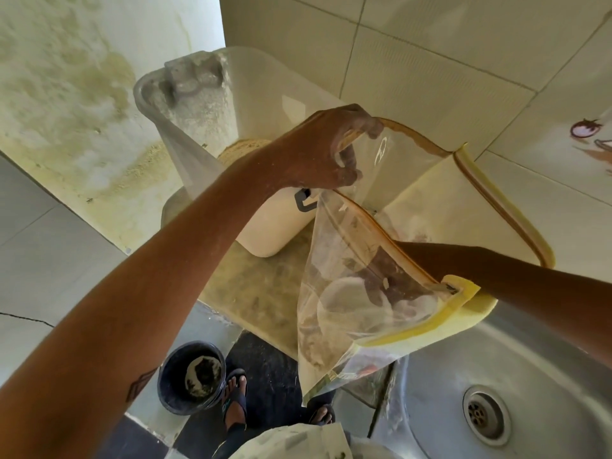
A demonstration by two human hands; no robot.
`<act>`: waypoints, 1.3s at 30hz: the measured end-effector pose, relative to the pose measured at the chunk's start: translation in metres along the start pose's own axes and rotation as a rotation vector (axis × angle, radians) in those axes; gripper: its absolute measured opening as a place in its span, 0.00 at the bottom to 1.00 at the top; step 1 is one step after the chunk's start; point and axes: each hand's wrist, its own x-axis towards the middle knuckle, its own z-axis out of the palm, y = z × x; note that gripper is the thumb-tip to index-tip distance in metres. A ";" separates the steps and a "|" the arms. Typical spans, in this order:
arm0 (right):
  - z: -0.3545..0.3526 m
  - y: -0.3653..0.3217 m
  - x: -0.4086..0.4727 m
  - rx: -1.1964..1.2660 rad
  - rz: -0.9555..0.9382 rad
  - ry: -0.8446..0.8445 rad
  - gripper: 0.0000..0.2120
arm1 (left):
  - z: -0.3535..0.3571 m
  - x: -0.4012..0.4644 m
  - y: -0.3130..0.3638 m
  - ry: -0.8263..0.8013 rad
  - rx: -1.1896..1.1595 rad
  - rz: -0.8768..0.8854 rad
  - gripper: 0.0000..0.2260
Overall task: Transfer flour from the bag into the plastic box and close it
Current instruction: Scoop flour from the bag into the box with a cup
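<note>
We hold one clear plastic bag with a yellow zip rim [361, 293] open above the speckled counter [265, 293]. Our left hand [331, 150] pinches the bag's upper rim with curled fingers [347, 164]. Our right hand [394, 283] reaches inside the bag; we cannot tell how its fingers lie. One translucent plastic box [265, 223] holding pale flour stands on the counter behind the bag, beside one steel sink [496, 376].

Clear, yellow-edged bag [371, 293]; whitish box [275, 223]
</note>
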 end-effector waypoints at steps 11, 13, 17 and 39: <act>-0.057 -0.032 -0.041 0.203 0.104 0.183 0.11 | -0.007 -0.005 0.000 -0.015 -0.102 0.028 0.23; -0.064 -0.032 -0.052 0.241 0.125 0.242 0.11 | -0.008 -0.007 0.002 -0.016 -0.132 0.021 0.23; -0.074 -0.029 -0.068 0.278 0.133 0.356 0.13 | -0.011 -0.010 0.008 -0.035 -0.173 0.011 0.21; -0.127 -0.041 -0.082 0.620 -0.078 0.691 0.07 | -0.070 -0.024 -0.043 0.357 -0.046 -0.294 0.08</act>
